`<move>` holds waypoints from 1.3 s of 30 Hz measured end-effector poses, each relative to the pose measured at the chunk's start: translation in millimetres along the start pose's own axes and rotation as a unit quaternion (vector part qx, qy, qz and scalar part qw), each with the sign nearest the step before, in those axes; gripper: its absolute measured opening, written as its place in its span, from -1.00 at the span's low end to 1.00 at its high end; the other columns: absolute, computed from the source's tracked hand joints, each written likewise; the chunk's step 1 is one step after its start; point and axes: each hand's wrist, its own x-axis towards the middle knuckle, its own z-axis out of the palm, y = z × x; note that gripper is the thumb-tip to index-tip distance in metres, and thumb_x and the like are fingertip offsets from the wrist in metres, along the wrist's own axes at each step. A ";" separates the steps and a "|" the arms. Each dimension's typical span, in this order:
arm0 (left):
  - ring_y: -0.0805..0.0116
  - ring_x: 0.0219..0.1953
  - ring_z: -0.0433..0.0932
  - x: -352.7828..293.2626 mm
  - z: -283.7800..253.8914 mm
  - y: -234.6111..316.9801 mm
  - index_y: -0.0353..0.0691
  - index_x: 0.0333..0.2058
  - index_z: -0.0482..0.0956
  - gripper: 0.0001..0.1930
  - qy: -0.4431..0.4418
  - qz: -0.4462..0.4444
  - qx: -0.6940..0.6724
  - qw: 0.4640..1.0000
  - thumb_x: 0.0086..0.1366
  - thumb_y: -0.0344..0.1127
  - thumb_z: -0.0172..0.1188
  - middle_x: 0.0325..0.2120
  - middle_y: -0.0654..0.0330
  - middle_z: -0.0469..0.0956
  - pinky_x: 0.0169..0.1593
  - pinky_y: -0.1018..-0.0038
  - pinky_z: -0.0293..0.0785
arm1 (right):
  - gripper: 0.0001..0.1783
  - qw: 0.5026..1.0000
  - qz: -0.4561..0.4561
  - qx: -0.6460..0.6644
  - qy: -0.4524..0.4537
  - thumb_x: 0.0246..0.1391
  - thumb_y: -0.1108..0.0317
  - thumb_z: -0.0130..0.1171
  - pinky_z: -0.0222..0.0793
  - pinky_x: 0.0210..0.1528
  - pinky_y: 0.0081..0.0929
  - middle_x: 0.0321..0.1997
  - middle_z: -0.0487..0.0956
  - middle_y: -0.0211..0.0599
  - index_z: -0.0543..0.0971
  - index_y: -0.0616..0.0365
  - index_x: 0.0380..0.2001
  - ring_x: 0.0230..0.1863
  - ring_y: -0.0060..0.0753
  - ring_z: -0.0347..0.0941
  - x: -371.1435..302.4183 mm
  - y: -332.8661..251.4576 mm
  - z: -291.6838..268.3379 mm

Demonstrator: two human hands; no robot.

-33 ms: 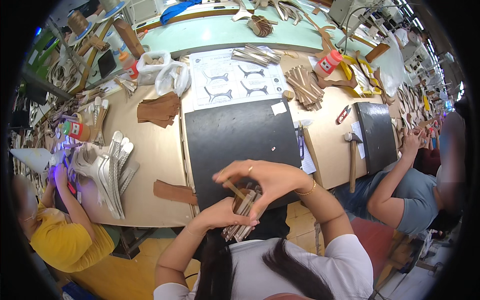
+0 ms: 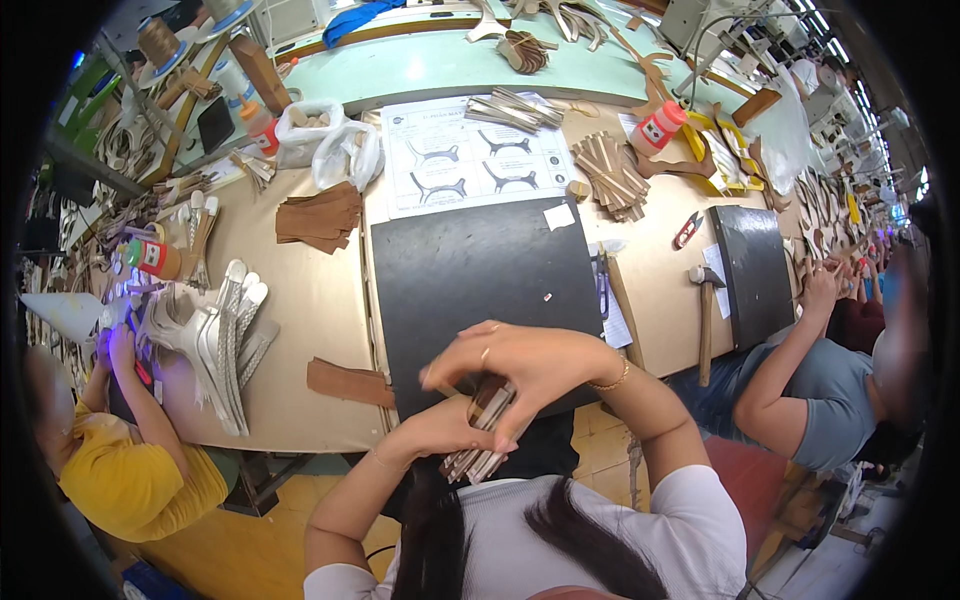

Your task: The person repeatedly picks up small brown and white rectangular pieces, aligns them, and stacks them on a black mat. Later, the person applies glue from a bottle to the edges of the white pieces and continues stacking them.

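Observation:
Close to my body, at the near edge of a black cutting board (image 2: 480, 265), I hold a bundle of narrow brown and off-white leather strips (image 2: 478, 463). My left hand (image 2: 438, 428) is closed around the bundle from the left. Arched over its top is my right hand (image 2: 530, 365), its thumb pressed on the strips and its fingers bent round the far side. The right fingertips are partly blurred, and a thin tan band near them is mostly hidden. Left of the board's near corner lies a flat brown leather piece (image 2: 350, 383).
Beyond the board lie a printed sheet (image 2: 430, 160) and more strips (image 2: 610, 175). Brown leather pieces (image 2: 318, 218) and white braided straps (image 2: 232, 340) are on the left. A hammer (image 2: 706, 320), red snips (image 2: 688, 230) and another black board (image 2: 750, 270) are right. Co-workers sit on both sides.
My right hand has shifted slightly and its fingers have curled lower over the bundle. The tan band that showed stretched from its fingers is now mostly out of sight.

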 end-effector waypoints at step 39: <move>0.33 0.14 0.44 3.2 -4.7 20.6 -0.36 0.23 0.24 -0.20 0.274 0.261 -0.232 0.896 0.27 0.15 0.30 0.09 0.11 0.41 0.21 0.37 0.40 | 0.00 0.893 0.156 0.069 0.416 0.00 0.38 0.41 0.38 0.18 -0.31 0.09 0.44 -0.03 0.03 0.16 0.41 0.15 -0.17 0.42 23.4 23.5 82.6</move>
